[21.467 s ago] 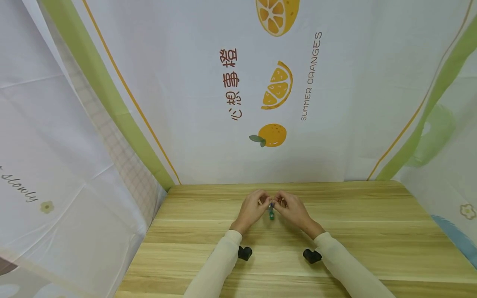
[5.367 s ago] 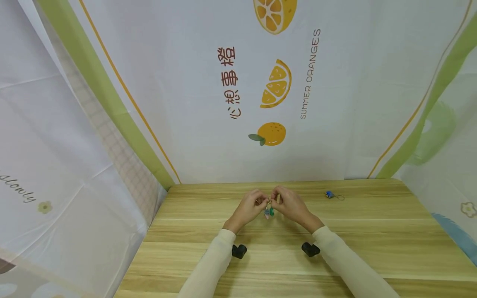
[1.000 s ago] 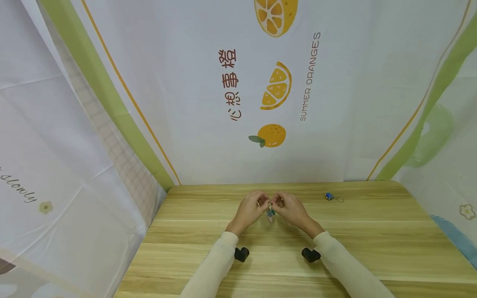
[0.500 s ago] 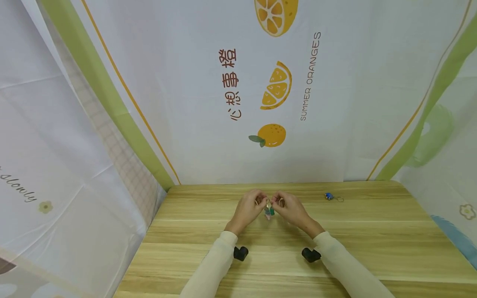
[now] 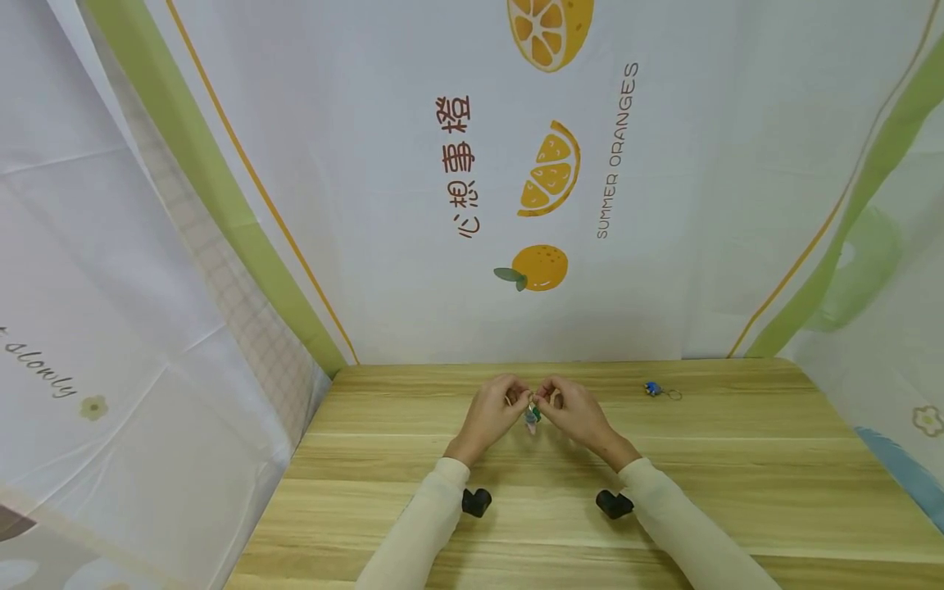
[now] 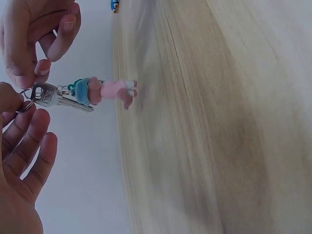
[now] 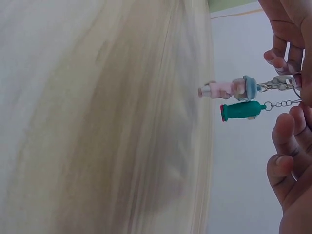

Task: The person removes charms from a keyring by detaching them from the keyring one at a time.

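Above the table, my left hand (image 5: 488, 416) and right hand (image 5: 578, 416) meet fingertip to fingertip. The left thumb and forefinger pinch a metal key ring (image 6: 24, 103), bearing a silver key (image 6: 75, 104) and a keychain figure (image 6: 113, 90) in pink with a blue hat. My right hand pinches at the same spot, where the thin chain of a green keychain charm (image 7: 241, 110) runs in to its fingertips. Both charms dangle side by side, the pink one on the left and the green one on the right. Fingers partly hide the rings.
A blue keychain charm (image 5: 652, 388) with its own ring lies on the wooden table (image 5: 737, 475), back right. Black camera mounts (image 5: 477, 502) sit at the wrists. A white printed cloth (image 5: 398, 246) hangs behind the table's far edge.
The blue charm, between the hands in the earliest frame, has been put down at the back right; the pink figure has come into the hands. Over the last second, the dangling charms shifted slightly.
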`<state>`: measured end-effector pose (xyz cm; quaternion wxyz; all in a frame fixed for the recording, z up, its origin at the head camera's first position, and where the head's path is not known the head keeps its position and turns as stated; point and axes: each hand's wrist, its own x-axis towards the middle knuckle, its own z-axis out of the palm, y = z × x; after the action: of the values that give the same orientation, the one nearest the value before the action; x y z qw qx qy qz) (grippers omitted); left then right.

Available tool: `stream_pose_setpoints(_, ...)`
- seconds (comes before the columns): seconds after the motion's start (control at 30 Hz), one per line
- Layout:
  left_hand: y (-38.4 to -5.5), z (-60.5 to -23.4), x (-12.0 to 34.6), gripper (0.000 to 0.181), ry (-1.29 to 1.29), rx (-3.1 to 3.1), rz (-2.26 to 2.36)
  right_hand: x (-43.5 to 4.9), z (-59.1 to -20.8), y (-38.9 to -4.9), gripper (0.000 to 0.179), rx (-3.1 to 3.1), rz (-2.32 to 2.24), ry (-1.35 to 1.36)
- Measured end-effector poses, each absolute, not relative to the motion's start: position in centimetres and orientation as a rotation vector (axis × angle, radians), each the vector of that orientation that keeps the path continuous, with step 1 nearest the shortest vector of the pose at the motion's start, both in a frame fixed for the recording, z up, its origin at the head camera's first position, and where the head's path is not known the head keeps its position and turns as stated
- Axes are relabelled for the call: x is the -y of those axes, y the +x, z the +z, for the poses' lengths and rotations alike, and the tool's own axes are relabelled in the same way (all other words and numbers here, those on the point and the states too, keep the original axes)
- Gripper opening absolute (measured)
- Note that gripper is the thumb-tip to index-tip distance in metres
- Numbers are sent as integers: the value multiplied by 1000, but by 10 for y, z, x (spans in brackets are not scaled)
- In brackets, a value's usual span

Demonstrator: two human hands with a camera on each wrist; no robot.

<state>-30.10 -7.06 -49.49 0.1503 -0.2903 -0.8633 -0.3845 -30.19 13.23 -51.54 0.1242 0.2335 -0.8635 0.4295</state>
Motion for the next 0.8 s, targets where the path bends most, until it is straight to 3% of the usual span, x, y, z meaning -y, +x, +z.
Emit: stream_pose_setpoints(0.8, -298, -494, 65, 8, -829, 2549, -1007, -133, -513, -300, 7, 2502, 1202, 736)
